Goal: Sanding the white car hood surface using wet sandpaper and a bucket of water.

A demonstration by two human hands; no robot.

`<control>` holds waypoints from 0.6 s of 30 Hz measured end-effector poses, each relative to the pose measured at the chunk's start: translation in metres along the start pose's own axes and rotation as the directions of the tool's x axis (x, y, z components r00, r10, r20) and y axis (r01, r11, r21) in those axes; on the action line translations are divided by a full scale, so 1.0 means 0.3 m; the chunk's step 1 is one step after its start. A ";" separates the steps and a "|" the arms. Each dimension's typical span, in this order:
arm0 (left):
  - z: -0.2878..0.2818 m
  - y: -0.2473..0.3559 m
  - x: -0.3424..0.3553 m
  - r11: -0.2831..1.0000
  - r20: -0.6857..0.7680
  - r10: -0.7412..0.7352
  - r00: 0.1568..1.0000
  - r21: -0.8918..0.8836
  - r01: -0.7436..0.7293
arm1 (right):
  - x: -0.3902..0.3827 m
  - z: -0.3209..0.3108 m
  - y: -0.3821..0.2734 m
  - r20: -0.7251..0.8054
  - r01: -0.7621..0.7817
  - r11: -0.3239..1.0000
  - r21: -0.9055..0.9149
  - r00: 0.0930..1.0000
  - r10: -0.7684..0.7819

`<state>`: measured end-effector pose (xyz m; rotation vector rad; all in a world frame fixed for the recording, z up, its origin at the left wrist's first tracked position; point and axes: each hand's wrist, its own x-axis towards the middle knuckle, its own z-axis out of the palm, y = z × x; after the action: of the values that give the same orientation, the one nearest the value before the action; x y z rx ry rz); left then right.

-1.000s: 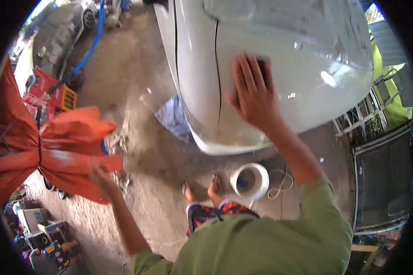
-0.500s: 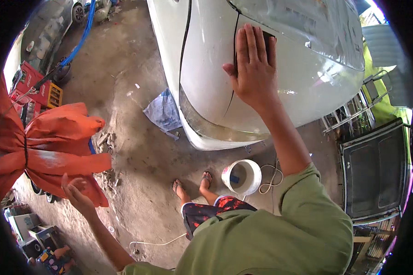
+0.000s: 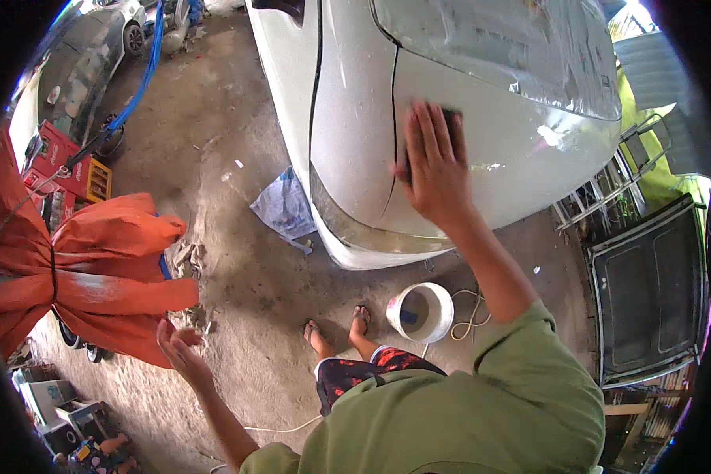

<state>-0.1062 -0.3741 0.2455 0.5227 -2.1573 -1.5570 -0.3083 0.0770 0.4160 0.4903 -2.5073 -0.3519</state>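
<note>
Empty and loosely spread, the left hand (image 3: 184, 357) is held out well to the left of the white car body (image 3: 521, 146), perhaps as a counterweight to the other arm; whether the orange cloth (image 3: 126, 288) behind its fingers is touched cannot be told. By the right hand (image 3: 438, 178) a dark pad (image 3: 454, 118) is gripped against the curved corner of the white car body, just right of a dark seam (image 3: 394, 95); the fingers are laid nearly straight over it, probably so that pressure is spread evenly.

Far left of the white car body, the orange cloth is tied by a dark cord (image 3: 54, 276), presumably to gather its folds. Just beside the body's left edge, a bluish sheet (image 3: 284, 207) is laid on the ground, for no reason that can be made out. Below its near edge, a white bucket (image 3: 437, 316) is stood beside the feet (image 3: 361, 316), likely for easy reach. Over its upper part, what looks like clear film (image 3: 505, 39) is spread, apparently as a shield. To its right, a metal rack (image 3: 620, 178) and a dark panel (image 3: 648, 296) are set, seemingly out of the way.
</note>
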 end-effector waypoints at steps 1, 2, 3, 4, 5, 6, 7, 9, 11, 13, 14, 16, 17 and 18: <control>-0.020 -0.012 -0.026 1.000 -0.016 -0.017 1.000 -0.005 0.016 | -0.092 0.023 0.015 0.002 0.008 1.000 0.018 1.000 -0.008; -0.034 -0.031 -0.057 1.000 -0.023 -0.012 1.000 -0.009 0.012 | -0.119 0.027 0.025 0.003 0.020 0.999 0.036 1.000 -0.020; -0.048 -0.050 -0.086 0.998 -0.035 -0.062 0.997 -0.006 0.062 | -0.108 0.041 0.024 -0.013 -0.004 1.000 0.022 1.000 0.004; -0.063 -0.059 -0.099 0.994 -0.042 -0.113 0.993 0.003 0.113 | -0.048 0.027 0.003 -0.014 -0.006 1.000 0.025 1.000 0.007; -0.048 -0.030 -0.117 0.976 -0.071 -0.216 0.974 -0.031 0.215 | 0.058 0.004 -0.013 -0.036 -0.040 0.999 -0.011 0.999 0.039; -0.042 -0.037 -0.127 0.976 -0.071 -0.216 0.974 -0.029 0.215 | 0.153 -0.004 -0.023 -0.063 -0.067 0.997 -0.042 0.996 0.064; -0.041 -0.041 -0.140 0.974 -0.076 -0.226 0.971 -0.043 0.223 | 0.204 0.000 -0.033 -0.148 -0.097 0.995 0.005 0.984 0.097; -0.029 -0.035 -0.169 0.980 -0.050 -0.192 0.980 -0.053 0.190 | 0.149 -0.009 -0.015 -0.118 -0.076 0.997 0.012 0.990 0.076; -0.031 -0.038 -0.195 0.979 0.008 -0.184 0.983 -0.091 0.184 | 0.031 -0.013 -0.015 -0.054 -0.058 0.997 0.055 0.997 0.061; -0.026 -0.027 -0.237 0.977 0.029 -0.197 0.980 -0.082 0.198 | -0.043 -0.003 -0.023 -0.065 -0.067 0.996 0.058 0.995 0.071; -0.029 -0.023 -0.247 0.978 0.026 -0.188 0.982 -0.083 0.190 | -0.046 -0.006 -0.024 -0.062 -0.069 0.996 0.061 0.995 0.073; -0.043 -0.017 -0.257 0.961 0.021 -0.271 0.962 -0.054 0.272 | 0.108 0.004 -0.020 -0.107 -0.095 0.994 0.056 0.989 0.101; -0.049 -0.034 -0.260 0.959 0.013 -0.277 0.961 -0.065 0.277 | 0.176 -0.002 -0.019 -0.149 -0.115 0.992 0.048 0.981 0.121; -0.039 -0.030 -0.253 0.960 0.022 -0.271 0.962 -0.066 0.272 | 0.183 -0.001 -0.005 -0.150 -0.124 0.991 0.041 0.980 0.129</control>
<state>-0.0358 -0.3458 0.2310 0.8172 -2.1016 -1.7737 -0.3504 0.0529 0.4417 0.3537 -2.3838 -0.2180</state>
